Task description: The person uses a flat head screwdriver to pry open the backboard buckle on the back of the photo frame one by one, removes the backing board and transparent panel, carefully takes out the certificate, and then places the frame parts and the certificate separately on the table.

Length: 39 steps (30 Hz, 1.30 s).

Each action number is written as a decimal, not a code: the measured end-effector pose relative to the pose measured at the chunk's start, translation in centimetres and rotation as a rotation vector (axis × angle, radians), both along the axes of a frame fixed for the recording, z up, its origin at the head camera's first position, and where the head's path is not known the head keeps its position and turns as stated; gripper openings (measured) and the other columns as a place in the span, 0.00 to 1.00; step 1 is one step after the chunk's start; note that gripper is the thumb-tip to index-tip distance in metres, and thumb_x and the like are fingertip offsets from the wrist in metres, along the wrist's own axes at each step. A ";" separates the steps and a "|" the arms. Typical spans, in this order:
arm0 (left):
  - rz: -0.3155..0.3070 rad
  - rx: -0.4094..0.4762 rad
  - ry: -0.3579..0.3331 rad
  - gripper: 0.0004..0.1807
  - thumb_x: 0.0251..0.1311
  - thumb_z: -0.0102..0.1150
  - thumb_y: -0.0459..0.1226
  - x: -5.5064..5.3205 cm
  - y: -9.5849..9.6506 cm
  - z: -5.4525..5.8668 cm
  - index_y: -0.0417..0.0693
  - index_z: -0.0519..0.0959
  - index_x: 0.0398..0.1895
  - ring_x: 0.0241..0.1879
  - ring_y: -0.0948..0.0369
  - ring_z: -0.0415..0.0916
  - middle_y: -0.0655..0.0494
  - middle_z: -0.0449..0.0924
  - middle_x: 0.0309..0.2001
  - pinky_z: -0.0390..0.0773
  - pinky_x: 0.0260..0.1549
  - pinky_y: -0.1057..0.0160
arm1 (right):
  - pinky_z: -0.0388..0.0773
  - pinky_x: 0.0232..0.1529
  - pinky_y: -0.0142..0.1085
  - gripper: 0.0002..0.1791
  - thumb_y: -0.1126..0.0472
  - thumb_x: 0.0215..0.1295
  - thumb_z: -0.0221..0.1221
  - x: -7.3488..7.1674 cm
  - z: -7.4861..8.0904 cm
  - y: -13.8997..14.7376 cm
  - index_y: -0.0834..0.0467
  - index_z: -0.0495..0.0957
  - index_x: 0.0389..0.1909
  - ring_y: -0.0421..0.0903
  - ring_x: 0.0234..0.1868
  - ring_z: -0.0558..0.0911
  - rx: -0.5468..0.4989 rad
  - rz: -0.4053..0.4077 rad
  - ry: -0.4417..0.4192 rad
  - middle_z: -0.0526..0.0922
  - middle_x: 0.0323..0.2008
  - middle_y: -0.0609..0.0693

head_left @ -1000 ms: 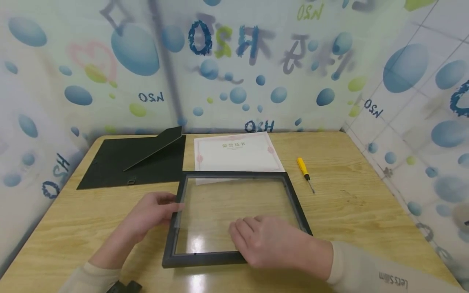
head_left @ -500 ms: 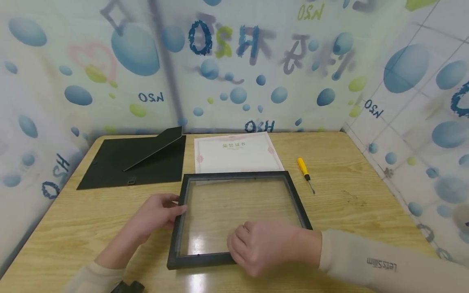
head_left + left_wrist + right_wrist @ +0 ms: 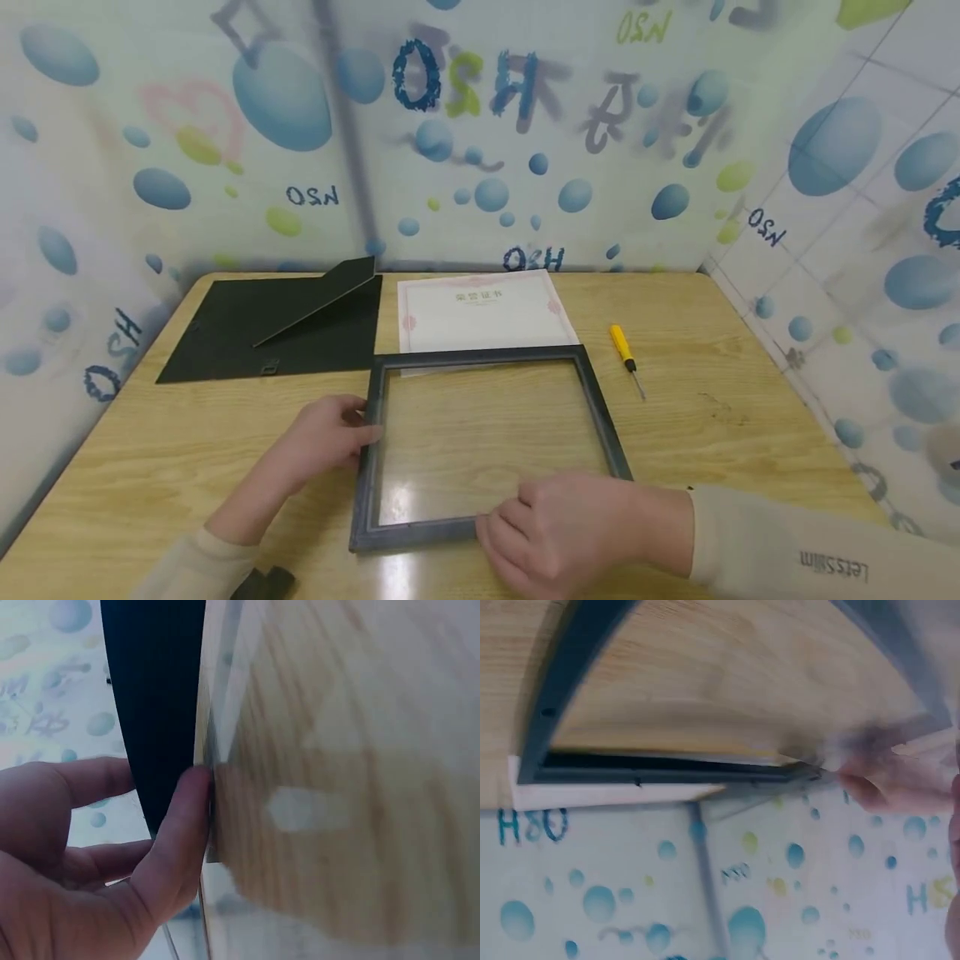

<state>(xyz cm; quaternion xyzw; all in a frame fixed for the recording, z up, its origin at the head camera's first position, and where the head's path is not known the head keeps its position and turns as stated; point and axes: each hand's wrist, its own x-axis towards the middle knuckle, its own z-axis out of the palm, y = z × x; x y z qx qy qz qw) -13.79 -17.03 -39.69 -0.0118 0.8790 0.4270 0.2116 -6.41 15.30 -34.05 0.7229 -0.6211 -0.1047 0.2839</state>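
A black picture frame (image 3: 480, 357) with a clear pane inside it is held over the table. My left hand (image 3: 326, 442) grips its left bar; in the left wrist view the thumb (image 3: 186, 817) lies along the inner edge and other fingers are on the outer side. My right hand (image 3: 558, 533) has curled fingers at the near bar, right of its middle, hiding the near right corner. In the right wrist view the frame's bars (image 3: 574, 690) show, while the right hand appears only at the right edge.
Beyond the frame lies a white certificate (image 3: 480, 317), partly covered by the frame's far bar. A black backing board (image 3: 225, 325) with a raised stand leg is at the back left. To the right rests a yellow-handled screwdriver (image 3: 621, 343). Patterned sheets border the table (image 3: 750, 442).
My right hand has shifted towards me and slightly right along the near bar. The frame has shifted and tilted slightly, while my left hand keeps its grip at the left bar.
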 end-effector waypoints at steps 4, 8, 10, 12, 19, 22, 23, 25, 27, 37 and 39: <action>-0.056 -0.128 0.092 0.32 0.69 0.67 0.40 -0.2 0.3 0.3 0.25 0.74 0.67 0.30 0.60 0.85 0.38 0.89 0.45 0.86 0.30 0.59 | 0.81 0.37 0.24 0.17 0.55 0.81 0.49 1.4 3.2 0.7 0.54 0.85 0.52 0.32 0.38 0.85 0.035 -0.054 -0.064 0.88 0.42 0.41; -0.087 -0.164 0.103 0.30 0.70 0.67 0.39 -0.3 0.3 0.3 0.25 0.74 0.66 0.25 0.61 0.83 0.45 0.90 0.38 0.83 0.27 0.61 | 0.84 0.41 0.24 0.17 0.56 0.82 0.50 1.5 6.8 2.0 0.57 0.84 0.57 0.34 0.41 0.87 0.010 -0.133 -0.195 0.89 0.44 0.42; -0.090 -0.171 0.096 0.31 0.70 0.66 0.39 -0.3 0.3 0.3 0.24 0.73 0.67 0.24 0.61 0.83 0.46 0.90 0.37 0.83 0.26 0.61 | 0.86 0.40 0.27 0.17 0.59 0.83 0.48 0.8 8.3 2.7 0.59 0.83 0.57 0.35 0.41 0.88 -0.008 -0.179 -0.229 0.89 0.43 0.44; -0.095 -0.186 0.099 0.31 0.70 0.66 0.39 -0.3 0.2 0.4 0.24 0.72 0.67 0.22 0.61 0.83 0.45 0.90 0.38 0.83 0.25 0.61 | 0.86 0.37 0.28 0.17 0.64 0.83 0.44 -0.1 9.6 3.4 0.59 0.83 0.55 0.36 0.38 0.87 -0.049 -0.229 -0.268 0.89 0.40 0.44; -0.113 -0.231 0.146 0.25 0.70 0.65 0.37 0.0 0.5 0.5 0.26 0.76 0.61 0.22 0.62 0.81 0.45 0.87 0.36 0.83 0.23 0.61 | 0.77 0.21 0.32 0.19 0.65 0.85 0.40 -2.8 12.2 5.2 0.61 0.80 0.43 0.38 0.23 0.78 -0.293 -0.272 -0.220 0.83 0.30 0.45; -0.118 -0.245 0.154 0.26 0.69 0.65 0.37 0.7 0.8 1.0 0.26 0.75 0.63 0.23 0.62 0.80 0.46 0.86 0.37 0.82 0.23 0.61 | 0.77 0.19 0.34 0.18 0.62 0.86 0.43 -3.2 12.9 5.8 0.61 0.81 0.41 0.39 0.22 0.81 -0.348 -0.277 -0.215 0.85 0.29 0.45; -0.121 -0.248 0.153 0.27 0.69 0.65 0.37 1.0 1.0 1.1 0.26 0.75 0.64 0.23 0.62 0.80 0.46 0.86 0.38 0.82 0.23 0.61 | 0.77 0.18 0.34 0.18 0.60 0.86 0.44 -3.3 13.2 6.0 0.60 0.81 0.41 0.40 0.22 0.82 -0.352 -0.289 -0.215 0.86 0.28 0.46; -0.118 -0.225 0.132 0.28 0.69 0.66 0.37 1.7 1.5 1.4 0.26 0.74 0.65 0.23 0.62 0.80 0.47 0.86 0.38 0.82 0.23 0.61 | 0.80 0.20 0.36 0.19 0.58 0.87 0.45 -3.3 13.6 6.5 0.60 0.83 0.41 0.41 0.24 0.85 -0.346 -0.320 -0.216 0.88 0.30 0.46; -0.107 -0.194 0.119 0.27 0.68 0.66 0.36 2.4 2.2 1.5 0.26 0.75 0.64 0.21 0.61 0.81 0.49 0.85 0.34 0.83 0.21 0.61 | 0.82 0.21 0.38 0.20 0.57 0.87 0.45 -3.3 13.9 6.8 0.61 0.83 0.41 0.42 0.26 0.87 -0.331 -0.339 -0.212 0.89 0.31 0.47; -0.109 -0.132 0.017 0.41 0.67 0.65 0.31 3.3 3.6 0.8 0.27 0.57 0.79 0.21 0.58 0.83 0.45 0.85 0.33 0.84 0.20 0.59 | 0.80 0.20 0.37 0.09 0.64 0.74 0.61 -4.7 12.4 8.0 0.57 0.84 0.51 0.38 0.33 0.88 -0.302 -0.305 -0.166 0.90 0.38 0.42; -0.115 -0.114 -0.004 0.45 0.68 0.64 0.30 3.2 3.8 0.7 0.29 0.52 0.82 0.21 0.57 0.83 0.45 0.84 0.34 0.84 0.19 0.59 | 0.80 0.20 0.38 0.12 0.65 0.71 0.64 -5.0 12.0 8.3 0.57 0.84 0.52 0.38 0.33 0.89 -0.310 -0.289 -0.163 0.90 0.39 0.42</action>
